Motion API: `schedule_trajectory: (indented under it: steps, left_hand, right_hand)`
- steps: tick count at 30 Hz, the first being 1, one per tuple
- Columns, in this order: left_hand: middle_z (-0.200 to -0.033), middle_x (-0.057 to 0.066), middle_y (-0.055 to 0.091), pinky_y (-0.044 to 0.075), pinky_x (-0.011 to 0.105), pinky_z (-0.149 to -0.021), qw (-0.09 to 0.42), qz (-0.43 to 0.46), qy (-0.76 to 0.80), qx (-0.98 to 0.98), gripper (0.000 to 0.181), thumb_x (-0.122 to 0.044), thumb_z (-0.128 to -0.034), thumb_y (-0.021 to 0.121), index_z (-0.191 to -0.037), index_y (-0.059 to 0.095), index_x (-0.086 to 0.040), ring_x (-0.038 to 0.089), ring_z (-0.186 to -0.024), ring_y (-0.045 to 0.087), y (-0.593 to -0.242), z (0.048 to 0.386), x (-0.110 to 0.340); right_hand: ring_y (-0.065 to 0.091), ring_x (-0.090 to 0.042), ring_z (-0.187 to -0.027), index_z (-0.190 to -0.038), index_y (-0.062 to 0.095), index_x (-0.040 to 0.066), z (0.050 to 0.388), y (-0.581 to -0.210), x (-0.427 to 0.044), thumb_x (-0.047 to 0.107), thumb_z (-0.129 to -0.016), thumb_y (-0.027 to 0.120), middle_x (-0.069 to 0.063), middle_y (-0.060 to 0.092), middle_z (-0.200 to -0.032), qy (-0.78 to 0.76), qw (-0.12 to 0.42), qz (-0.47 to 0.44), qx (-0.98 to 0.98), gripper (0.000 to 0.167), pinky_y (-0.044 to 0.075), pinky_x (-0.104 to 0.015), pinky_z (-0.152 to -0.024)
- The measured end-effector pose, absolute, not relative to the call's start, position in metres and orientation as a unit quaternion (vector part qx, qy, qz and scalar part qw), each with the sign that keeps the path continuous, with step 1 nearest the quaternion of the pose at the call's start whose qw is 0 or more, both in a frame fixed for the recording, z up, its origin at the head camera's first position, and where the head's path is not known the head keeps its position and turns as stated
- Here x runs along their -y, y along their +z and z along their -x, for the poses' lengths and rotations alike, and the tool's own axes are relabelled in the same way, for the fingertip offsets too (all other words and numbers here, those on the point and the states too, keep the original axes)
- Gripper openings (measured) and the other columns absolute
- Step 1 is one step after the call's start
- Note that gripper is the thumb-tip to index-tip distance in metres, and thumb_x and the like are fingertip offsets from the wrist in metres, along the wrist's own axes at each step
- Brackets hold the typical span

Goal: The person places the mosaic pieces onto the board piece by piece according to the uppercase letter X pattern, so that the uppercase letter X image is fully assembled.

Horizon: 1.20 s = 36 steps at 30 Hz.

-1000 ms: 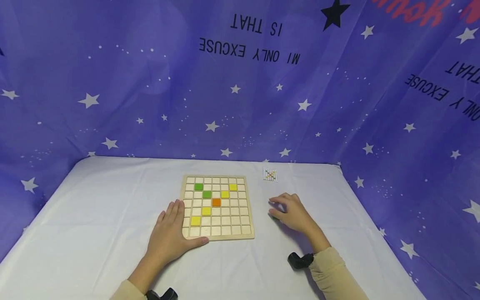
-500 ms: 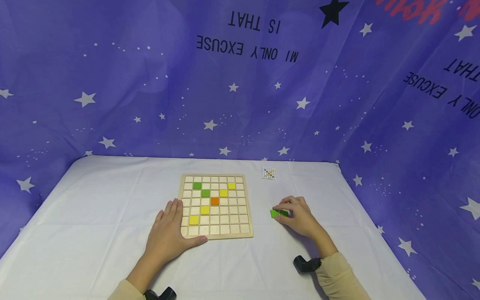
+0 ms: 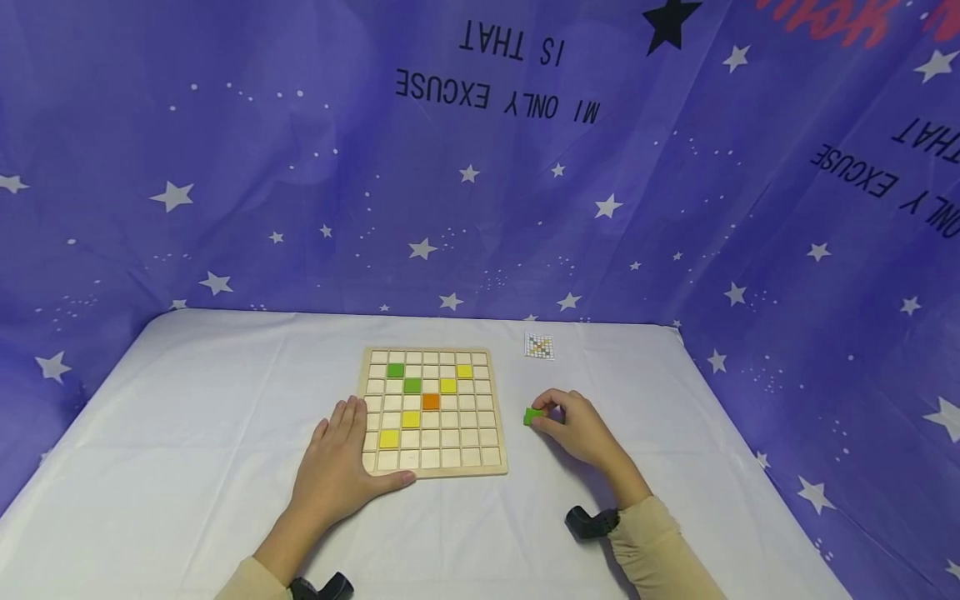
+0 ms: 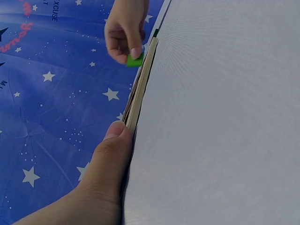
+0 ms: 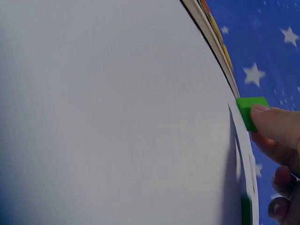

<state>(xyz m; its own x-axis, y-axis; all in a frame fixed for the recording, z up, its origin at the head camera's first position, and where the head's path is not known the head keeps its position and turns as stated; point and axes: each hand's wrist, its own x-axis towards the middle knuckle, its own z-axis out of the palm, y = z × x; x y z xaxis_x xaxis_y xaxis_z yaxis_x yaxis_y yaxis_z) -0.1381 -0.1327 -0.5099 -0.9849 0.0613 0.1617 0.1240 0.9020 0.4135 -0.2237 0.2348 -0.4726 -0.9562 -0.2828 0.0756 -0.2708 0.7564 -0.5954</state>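
My right hand (image 3: 581, 427) pinches a green square tile (image 3: 532, 417) between thumb and index finger, just right of the wooden grid board (image 3: 504, 454). In the right wrist view the held green tile (image 5: 245, 112) is tilted above the table. Another green tile (image 5: 246, 211) lies on the cloth below the hand, mostly hidden in the head view. My left hand (image 3: 333, 467) rests at the board's near left corner, fingers straight along the left side and thumb along the front edge. Set in the board are green tiles (image 3: 412, 386), yellow tiles (image 3: 411, 419) and one orange tile (image 3: 431, 402).
A small card (image 3: 539, 347) printed with a coloured grid pattern lies behind the right hand. White cloth (image 3: 262, 375) covers the table. A purple-blue curtain with stars (image 3: 300, 167) hangs behind it and at the right side.
My right hand reached down to the green tiles, took one between its fingertips, and has moved left toward the board with it. The left hand stays in place.
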Motion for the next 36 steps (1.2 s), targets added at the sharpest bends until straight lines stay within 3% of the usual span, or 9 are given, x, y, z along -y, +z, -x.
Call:
schedule_trajectory:
  steps: [7,17,29,36]
  left_hand:
    - [-0.162,0.026,0.023,0.017,0.057,-0.122,0.073,0.047,-0.220,0.972,0.143,-0.093,-0.0602,0.059,-0.154,0.021,0.008,0.042,-0.151,0.021,-0.508,0.137,0.132]
    - [-0.161,0.026,0.024,0.017,0.058,-0.122,0.074,0.046,-0.217,0.972,0.143,-0.095,-0.0608,0.056,-0.154,0.021,0.008,0.042,-0.151,0.021,-0.507,0.138,0.132]
    - [-0.161,0.026,0.023,0.018,0.057,-0.123,0.069,0.047,-0.216,0.973,0.143,-0.095,-0.0608,0.055,-0.154,0.021,0.009,0.042,-0.151,0.021,-0.505,0.138,0.131]
    - [-0.161,0.026,0.024,0.018,0.058,-0.122,0.068,0.045,-0.216,0.973,0.143,-0.094,-0.0604,0.057,-0.154,0.021,0.009,0.042,-0.151,0.021,-0.505,0.137,0.132]
  right_hand:
    - [0.053,-0.011,-0.078,-0.098,0.069,0.026,0.227,-0.473,-0.186,0.025,-0.089,0.076,0.016,0.064,-0.087,-0.345,-0.004,0.172,-0.923,0.011,0.046,-0.027,-0.072]
    - [0.058,-0.006,-0.084,-0.104,0.070,0.022,0.225,-0.476,-0.129,0.027,-0.091,0.073,0.013,0.063,-0.088,-0.357,0.023,0.234,-0.904,0.014,0.052,-0.023,-0.077]
    - [0.054,-0.007,-0.092,-0.103,0.074,0.023,0.222,-0.479,-0.121,0.031,-0.091,0.073,0.013,0.065,-0.101,-0.309,-0.001,0.247,-0.918,0.015,0.048,-0.026,-0.079]
    - [0.056,-0.008,-0.101,-0.105,0.076,0.021,0.218,-0.478,-0.121,0.033,-0.091,0.073,0.013,0.063,-0.102,-0.284,-0.008,0.252,-0.925,0.019,0.050,-0.030,-0.087]
